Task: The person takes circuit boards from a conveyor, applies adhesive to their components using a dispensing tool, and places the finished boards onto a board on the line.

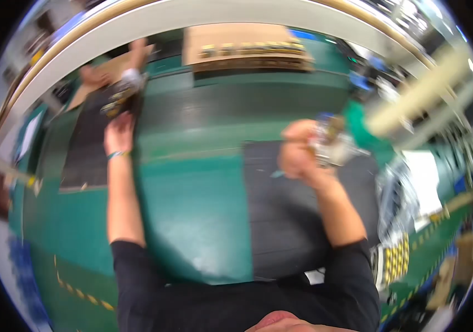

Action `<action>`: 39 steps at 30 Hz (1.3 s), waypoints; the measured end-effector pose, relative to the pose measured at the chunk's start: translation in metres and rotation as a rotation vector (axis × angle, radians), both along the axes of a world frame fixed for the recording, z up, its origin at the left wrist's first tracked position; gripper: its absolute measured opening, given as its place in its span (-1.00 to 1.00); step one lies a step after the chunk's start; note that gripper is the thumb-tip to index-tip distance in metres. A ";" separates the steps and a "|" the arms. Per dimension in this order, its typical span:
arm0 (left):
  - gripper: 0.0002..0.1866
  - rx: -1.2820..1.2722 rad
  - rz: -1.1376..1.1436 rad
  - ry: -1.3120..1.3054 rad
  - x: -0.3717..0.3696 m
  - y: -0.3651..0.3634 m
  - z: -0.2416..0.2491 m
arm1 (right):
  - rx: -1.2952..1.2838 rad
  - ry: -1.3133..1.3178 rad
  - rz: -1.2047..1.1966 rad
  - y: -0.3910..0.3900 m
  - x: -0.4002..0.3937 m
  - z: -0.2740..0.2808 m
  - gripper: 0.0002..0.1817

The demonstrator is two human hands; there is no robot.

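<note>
Shiny part (325, 145), blurred, is being gripped right of centre by the curled right hand (298, 152)! Upper left, small pieces (114, 104) are being approached by the left hand (119, 131) (spread or pinching, it can't be told). Seemingly, careful separate handling is called for.

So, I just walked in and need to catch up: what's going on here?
The person's left hand is stretched out to some small parts over a dark mat, near a co-worker's hand. The right hand holds a shiny item, too blurred to name. Yellowish pieces sit in a row on cardboard.
</note>
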State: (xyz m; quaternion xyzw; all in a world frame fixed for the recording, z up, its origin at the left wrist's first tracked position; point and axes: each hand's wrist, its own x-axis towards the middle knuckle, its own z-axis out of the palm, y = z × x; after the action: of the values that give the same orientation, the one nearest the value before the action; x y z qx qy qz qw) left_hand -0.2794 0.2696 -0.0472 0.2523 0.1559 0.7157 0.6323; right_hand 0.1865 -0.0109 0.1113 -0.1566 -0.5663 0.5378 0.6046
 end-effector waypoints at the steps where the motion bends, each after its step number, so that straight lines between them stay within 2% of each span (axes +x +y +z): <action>1: -0.66 -0.109 -0.004 0.073 0.001 0.006 -0.002 | 0.016 -0.043 0.020 0.000 0.003 0.001 -0.52; 2: -0.60 -0.146 0.070 0.158 0.016 -0.006 0.004 | -0.018 -0.037 0.042 -0.002 0.002 0.002 -0.51; 3: -0.53 -0.205 0.050 0.253 0.036 -0.022 0.014 | 0.022 -0.048 0.075 -0.003 0.000 0.010 -0.48; 4: -0.53 -0.180 -0.046 0.345 0.056 -0.040 0.021 | -0.101 -0.038 0.053 -0.007 -0.001 0.015 -0.58; 6: -0.52 -0.135 -0.161 0.443 0.102 -0.077 0.039 | -0.160 -0.290 -0.083 -0.014 0.003 0.025 -0.70; 8: -0.54 -0.030 -0.340 0.793 0.157 -0.125 0.048 | -0.162 -0.326 -0.055 -0.013 0.008 0.020 -0.62; 10: -0.61 0.110 -0.427 0.899 0.204 -0.169 0.044 | -0.166 -0.365 -0.007 -0.018 0.015 0.018 -0.54; 12: -0.64 0.390 -0.403 1.276 0.235 -0.199 0.043 | -0.085 -0.419 0.079 -0.020 0.020 0.029 -0.51; 13: -0.64 0.404 -0.409 1.271 0.250 -0.215 0.041 | -0.046 -0.453 0.123 -0.021 0.024 0.032 -0.50; 14: -0.64 0.620 -0.255 1.446 0.263 -0.231 0.039 | -0.045 -0.463 0.111 -0.020 0.027 0.033 -0.50; 15: -0.64 0.837 -0.086 1.607 0.273 -0.243 0.038 | 0.026 -0.373 0.239 -0.017 0.030 0.030 -0.48; 17: -0.62 0.914 -0.064 1.673 0.285 -0.258 0.041 | 0.171 -0.180 0.492 -0.012 0.036 0.020 -0.46; 18: -0.60 0.984 -0.034 1.748 0.289 -0.262 0.044 | 0.176 -0.183 0.482 -0.010 0.041 0.017 -0.46; 19: -0.58 1.054 0.001 1.822 0.291 -0.263 0.046 | 0.125 -0.075 0.532 -0.009 0.045 0.014 -0.44; 21: -0.58 1.047 -0.004 1.811 0.290 -0.265 0.045 | 0.022 0.147 0.634 -0.003 0.051 0.006 -0.40; 22: -0.57 1.029 -0.009 1.802 0.290 -0.264 0.043 | 0.027 0.142 0.628 0.005 0.054 0.004 -0.40; 24: -0.57 1.023 -0.016 1.777 0.291 -0.263 0.042 | -0.051 -0.320 0.159 0.026 0.064 -0.007 -0.21; 25: -0.57 1.022 -0.024 1.784 0.290 -0.262 0.041 | -0.050 -0.326 0.146 0.037 0.068 -0.020 -0.21; 28: -0.58 1.041 -0.043 1.802 0.287 -0.259 0.041 | 0.068 -0.908 -0.159 0.070 0.085 -0.070 -0.25; 29: -0.59 1.033 -0.033 1.812 0.287 -0.260 0.040 | 0.066 -0.905 -0.173 0.068 0.091 -0.080 -0.25; 31: -0.59 1.005 -0.008 1.833 0.287 -0.261 0.039 | 0.041 -1.471 -0.518 0.044 0.094 -0.097 -0.33; 32: -0.59 1.008 -0.008 1.830 0.285 -0.262 0.040 | 0.040 -1.472 -0.521 0.033 0.093 -0.111 -0.33; 34: -0.57 0.934 -0.135 1.829 0.284 -0.263 0.046 | 0.320 -1.350 -0.778 0.021 0.093 -0.137 -0.51; 39: -0.55 0.806 -0.300 1.888 0.283 -0.267 0.056 | 0.331 -1.292 -0.863 0.011 0.091 -0.148 -0.54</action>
State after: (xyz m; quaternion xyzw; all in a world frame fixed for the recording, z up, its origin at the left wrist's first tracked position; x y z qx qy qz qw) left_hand 0.0040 0.0027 0.0085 0.9200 0.3040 0.1399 0.2041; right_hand 0.2775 -0.0004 -0.0366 -0.5513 -0.7670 -0.0324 0.3268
